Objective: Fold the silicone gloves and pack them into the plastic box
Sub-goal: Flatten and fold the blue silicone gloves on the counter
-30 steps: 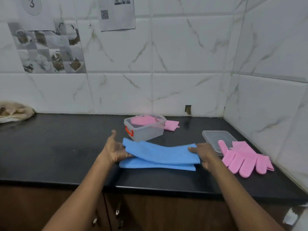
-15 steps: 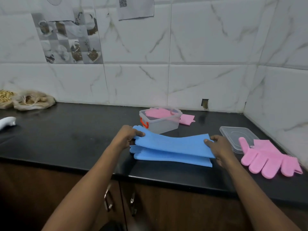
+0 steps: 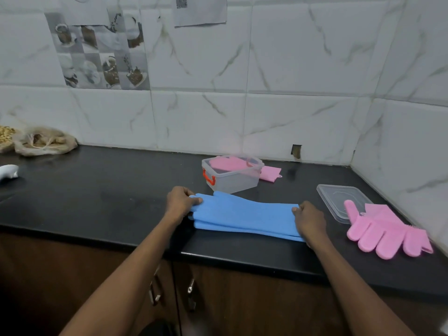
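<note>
Hidden: the lower of the two blue gloves (image 3: 244, 225) shows only as a thin edge under the upper one, so its finger end cannot be made out; the undersides of both hands' fingers are out of sight beneath the glove edges.
Cut off: the white thing (image 3: 8, 171) at 9 o'clock runs off the left edge; the paper sheet (image 3: 201, 9) on the wall is cropped at the top.
Hard to make out: the contents of the bag (image 3: 43, 141) at 10 o'clock are a blur of brown.
Blue gloves: stacked flat on the black counter (image 3: 97, 202), near its front edge, just in front of the box; long axis runs from 9 to 3 o'clock, dipping slightly toward 4, finger end pointing to 9.
Left hand (image 3: 180, 202): fingers curled over, pinching the finger end of the upper blue glove.
Right hand (image 3: 310, 220): fingers bent, gripping the cuff end of the stack.
Box (image 3: 232, 174): clear plastic, red latch on its near left corner, at 12 o'clock from the gloves, open.
Pink glove in box (image 3: 230, 163): lies across the top, its cuff hanging out over the right wall onto the counter.
Lid (image 3: 339, 197): flat on the counter at 3 o'clock, partly under the loose glove.
Loose pink glove (image 3: 388, 232): fingers pointing toward 7 o'clock, cuff overlapping the lid.
</note>
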`<move>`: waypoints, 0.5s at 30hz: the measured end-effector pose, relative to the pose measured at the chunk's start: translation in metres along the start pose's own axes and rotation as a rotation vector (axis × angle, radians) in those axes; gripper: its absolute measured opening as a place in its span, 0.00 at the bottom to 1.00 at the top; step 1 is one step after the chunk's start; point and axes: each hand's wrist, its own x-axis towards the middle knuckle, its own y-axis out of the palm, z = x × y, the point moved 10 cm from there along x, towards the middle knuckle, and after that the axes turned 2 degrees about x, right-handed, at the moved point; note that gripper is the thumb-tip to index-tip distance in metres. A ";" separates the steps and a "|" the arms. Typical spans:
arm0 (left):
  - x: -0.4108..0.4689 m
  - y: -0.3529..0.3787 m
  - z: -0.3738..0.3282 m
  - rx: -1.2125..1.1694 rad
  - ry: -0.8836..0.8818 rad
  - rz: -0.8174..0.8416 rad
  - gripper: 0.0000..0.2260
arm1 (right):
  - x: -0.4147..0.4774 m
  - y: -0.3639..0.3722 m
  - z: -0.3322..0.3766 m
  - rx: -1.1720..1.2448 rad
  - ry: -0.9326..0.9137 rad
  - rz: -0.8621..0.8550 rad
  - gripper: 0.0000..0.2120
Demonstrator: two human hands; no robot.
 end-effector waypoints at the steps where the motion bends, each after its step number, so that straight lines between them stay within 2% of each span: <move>1: 0.002 -0.004 0.001 0.060 0.013 -0.021 0.11 | -0.001 0.003 0.010 -0.017 -0.019 0.011 0.13; 5: 0.001 0.011 0.002 0.310 0.023 -0.007 0.16 | -0.005 0.002 0.013 -0.109 -0.014 0.040 0.14; 8: 0.000 0.015 -0.001 0.354 0.004 0.036 0.12 | -0.004 0.001 0.002 -0.036 0.029 0.048 0.12; 9: -0.002 0.012 -0.005 0.376 0.025 0.007 0.13 | -0.003 -0.001 -0.001 0.018 0.047 0.037 0.14; 10: -0.005 0.006 -0.015 0.424 0.090 -0.065 0.15 | -0.003 -0.002 -0.004 0.069 0.059 0.018 0.19; 12: -0.021 0.004 -0.055 0.552 0.382 -0.225 0.13 | 0.000 -0.004 -0.007 0.141 0.081 0.000 0.21; 13: -0.030 0.015 -0.076 0.593 0.561 -0.213 0.12 | 0.001 -0.004 -0.007 0.150 0.088 0.011 0.18; 14: -0.038 0.033 -0.089 0.585 0.691 -0.108 0.13 | 0.001 -0.004 -0.006 0.142 0.087 0.031 0.13; 15: -0.042 0.054 -0.093 0.564 0.737 0.059 0.15 | 0.000 -0.003 -0.004 0.131 0.079 0.049 0.10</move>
